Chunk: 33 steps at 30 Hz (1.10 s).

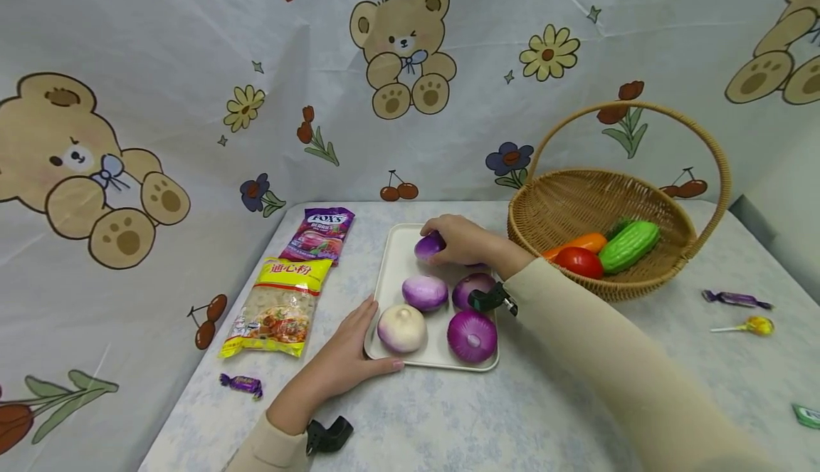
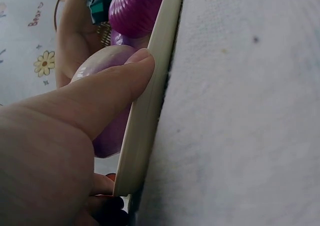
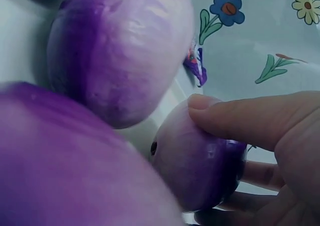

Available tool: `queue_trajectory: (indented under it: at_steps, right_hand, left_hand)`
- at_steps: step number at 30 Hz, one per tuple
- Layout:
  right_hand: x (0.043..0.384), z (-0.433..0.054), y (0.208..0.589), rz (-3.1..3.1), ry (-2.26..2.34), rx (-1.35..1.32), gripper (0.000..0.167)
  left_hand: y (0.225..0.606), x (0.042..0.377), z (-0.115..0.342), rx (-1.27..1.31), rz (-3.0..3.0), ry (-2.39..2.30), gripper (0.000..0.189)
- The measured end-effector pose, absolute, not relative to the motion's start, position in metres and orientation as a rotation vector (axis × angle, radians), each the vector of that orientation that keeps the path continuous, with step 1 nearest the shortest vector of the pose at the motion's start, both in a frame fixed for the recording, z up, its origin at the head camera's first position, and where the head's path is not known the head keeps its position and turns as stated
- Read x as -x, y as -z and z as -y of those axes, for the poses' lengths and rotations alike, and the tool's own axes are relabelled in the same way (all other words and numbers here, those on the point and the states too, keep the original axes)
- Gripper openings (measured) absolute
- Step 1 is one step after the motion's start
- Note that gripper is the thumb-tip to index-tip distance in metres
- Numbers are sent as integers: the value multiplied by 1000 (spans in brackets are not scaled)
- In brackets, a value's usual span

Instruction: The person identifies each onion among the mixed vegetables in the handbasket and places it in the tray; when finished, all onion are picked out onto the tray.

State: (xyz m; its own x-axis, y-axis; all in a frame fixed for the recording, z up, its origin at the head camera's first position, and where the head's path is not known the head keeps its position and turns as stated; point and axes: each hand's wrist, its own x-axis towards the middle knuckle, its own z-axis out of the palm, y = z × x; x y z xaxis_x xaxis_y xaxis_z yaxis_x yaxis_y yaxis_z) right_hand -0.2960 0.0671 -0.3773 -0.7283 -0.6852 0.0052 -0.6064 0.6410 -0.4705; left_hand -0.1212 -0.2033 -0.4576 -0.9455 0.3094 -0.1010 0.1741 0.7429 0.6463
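Note:
A cream tray (image 1: 432,367) lies on the table, bearing several purple and white vegetables. My left hand (image 1: 346,351) holds its near left corner, thumb over the front rim and fingers along the left side. My right hand (image 1: 464,239) grips a purple-and-white oval vegetable (image 3: 195,161) at the tray's far end, with the thumb on one side and fingers on the other. Closer in lie a similar oval vegetable (image 1: 426,292), a whitish round vegetable (image 1: 401,328) and a ridged purple onion (image 1: 472,337). A purple round vegetable (image 1: 472,288) is partly covered by the wrist strap.
A wicker basket (image 1: 557,205) with a tomato (image 1: 579,263), a carrot and a green gourd (image 1: 631,246) stands right of the tray. Left are a pasta bag (image 1: 278,308), a purple candy bag (image 1: 319,236) and a wrapped candy (image 1: 242,384). A lollipop (image 1: 759,325) lies at right.

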Motion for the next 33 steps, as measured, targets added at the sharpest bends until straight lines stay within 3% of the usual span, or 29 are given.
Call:
queue_trajectory:
  at_steps: [10,20,33]
  right_hand:
    - [286,-72,375,-2689,669,1064,61]
    - [252,-95,337,-2741,688,1147,55]
    - [225,-178,297,-2931,758,1065,50]
  left_hand:
    - [458,120,203,-401,-2746,-987,125]
    - [458,120,206,-422,-2748,-982,124]
    - [452,126,219,-428,-2715,-1032,131]
